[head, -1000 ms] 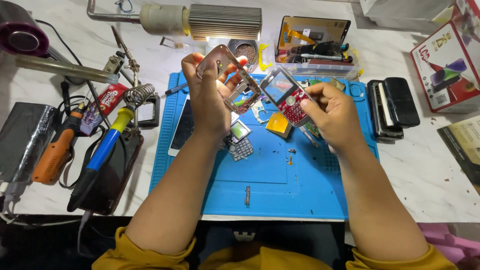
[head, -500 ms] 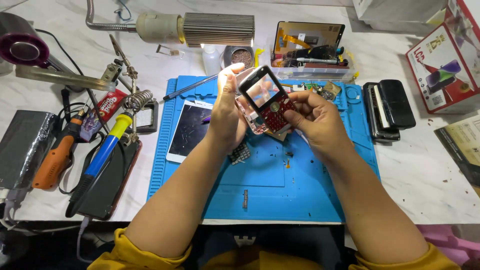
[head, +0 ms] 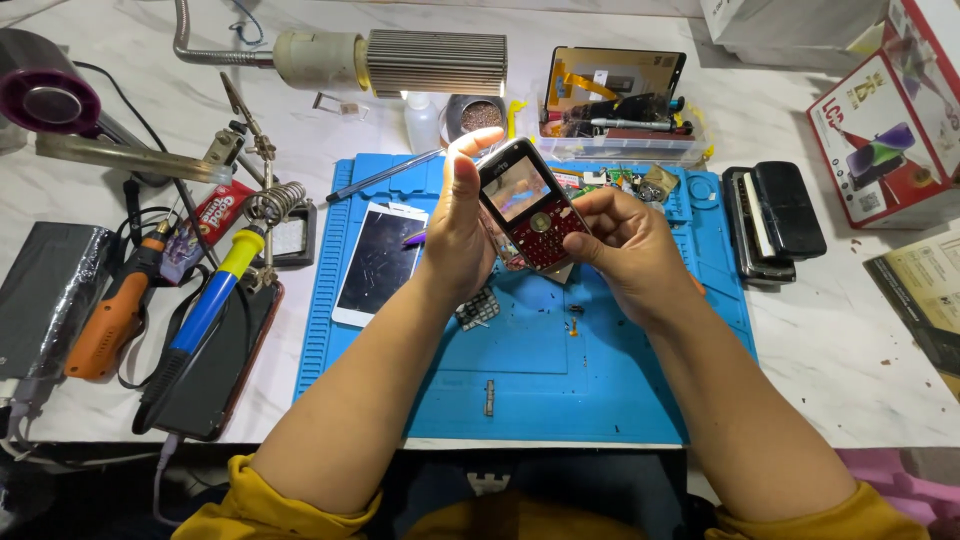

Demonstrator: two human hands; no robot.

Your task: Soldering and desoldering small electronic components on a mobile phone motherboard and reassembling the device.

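Both hands hold a small red keypad phone (head: 528, 208) upright above the blue work mat (head: 560, 380). My left hand (head: 458, 225) grips its left edge, thumb raised beside the screen. My right hand (head: 628, 250) cups its right side and lower end, thumb on the keypad area. The phone's screen faces me and reflects light. A small grey keypad part (head: 478, 308) lies on the mat just below my left wrist.
A white smartphone with a cracked dark screen (head: 380, 262) lies on the mat's left. A blue-and-yellow soldering iron (head: 210, 300), an orange tool (head: 112, 318) and a coil stand sit left. A parts tray (head: 615, 120) is behind, black cases (head: 775, 220) and a red box (head: 885, 130) right.
The separate frame and phone body held apart a second ago are now together as one phone. Both hands have moved closer together around it, and the white smartphone is now uncovered.
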